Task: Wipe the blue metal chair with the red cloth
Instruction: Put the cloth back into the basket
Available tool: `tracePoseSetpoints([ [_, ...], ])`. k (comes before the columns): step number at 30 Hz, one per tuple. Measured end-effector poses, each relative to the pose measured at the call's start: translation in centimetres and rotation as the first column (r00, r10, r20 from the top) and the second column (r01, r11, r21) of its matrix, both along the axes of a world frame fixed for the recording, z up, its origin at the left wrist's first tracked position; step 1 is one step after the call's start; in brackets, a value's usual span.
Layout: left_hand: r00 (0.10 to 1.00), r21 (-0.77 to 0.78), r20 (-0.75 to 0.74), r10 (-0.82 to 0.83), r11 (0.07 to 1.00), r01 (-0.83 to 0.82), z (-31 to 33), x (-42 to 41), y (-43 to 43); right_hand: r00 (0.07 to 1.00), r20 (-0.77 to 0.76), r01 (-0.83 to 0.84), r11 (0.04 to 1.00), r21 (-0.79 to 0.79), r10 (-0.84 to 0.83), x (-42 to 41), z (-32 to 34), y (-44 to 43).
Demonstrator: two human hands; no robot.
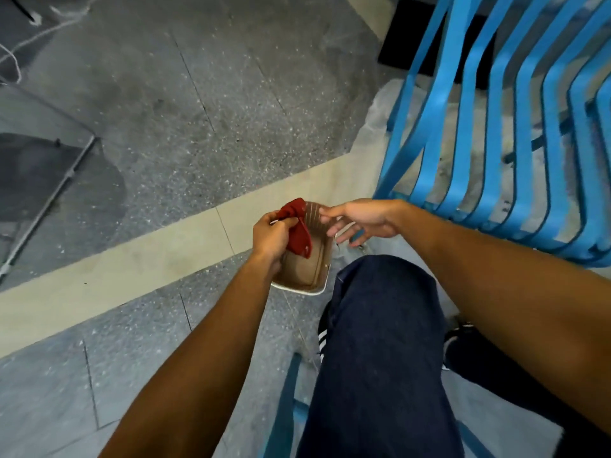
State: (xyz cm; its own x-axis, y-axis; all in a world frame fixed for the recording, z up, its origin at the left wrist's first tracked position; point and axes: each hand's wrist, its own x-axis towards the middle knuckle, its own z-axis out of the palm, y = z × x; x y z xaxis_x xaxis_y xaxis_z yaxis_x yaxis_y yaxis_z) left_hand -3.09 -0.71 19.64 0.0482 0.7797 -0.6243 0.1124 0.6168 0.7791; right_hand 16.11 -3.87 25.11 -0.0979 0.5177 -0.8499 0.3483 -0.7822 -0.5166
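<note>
Grey speckled stone covers the floor (198, 94), and a pale beige band (132, 259) crosses it on a slant. Thin dark joints cut the stone into big slabs. A metal rod (49, 203) and a white cord (13, 61) lie at the left edge. The blue chair (496, 127), made of flat metal slats, stands at the upper right, beside a knee in dark jeans (380, 342).

Low over the floor, the left hand (269, 236) has its fingers closed on the cloth (299, 228), which hangs bunched above a tub (305, 266) of brown water. The right hand (362, 219) is just beside it, fingers spread and loose, holding nothing, near the tub's far rim. The cloth is apart from the chair.
</note>
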Motion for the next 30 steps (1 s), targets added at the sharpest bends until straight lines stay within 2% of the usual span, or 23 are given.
tracePoseSetpoints([
  [5, 1.000, -0.127, -0.018, -0.004, 0.992, 0.001, -3.6, 1.5, 0.9, 0.996, -0.077, 0.038, 0.998, -0.041, -0.041, 1.1, -3.8, 0.8],
  [11, 0.998, -0.266, -0.060, -0.031, 0.964, 0.014, -8.4, 2.6, 1.9, 0.967, -0.179, 0.168, 0.981, -0.098, -0.184, 0.8, -9.0, 1.1],
  [18, 1.000, -0.449, -0.019, -0.001, 0.893, -0.008, -13.4, 2.9, 0.9, 0.921, -0.256, 0.242, 0.946, -0.216, -0.294, -1.4, -13.3, 1.5],
  [23, 0.999, -0.519, -0.038, -0.016, 0.855, -0.006, -15.9, 2.6, 0.3, 0.908, -0.195, 0.313, 0.909, -0.276, -0.371, -2.8, -16.4, 1.4],
  [30, 0.989, -0.511, -0.104, -0.101, 0.859, 0.033, -19.3, 3.2, 0.7, 0.900, -0.103, 0.391, 0.888, -0.242, -0.424, -4.0, -18.8, 2.5],
])
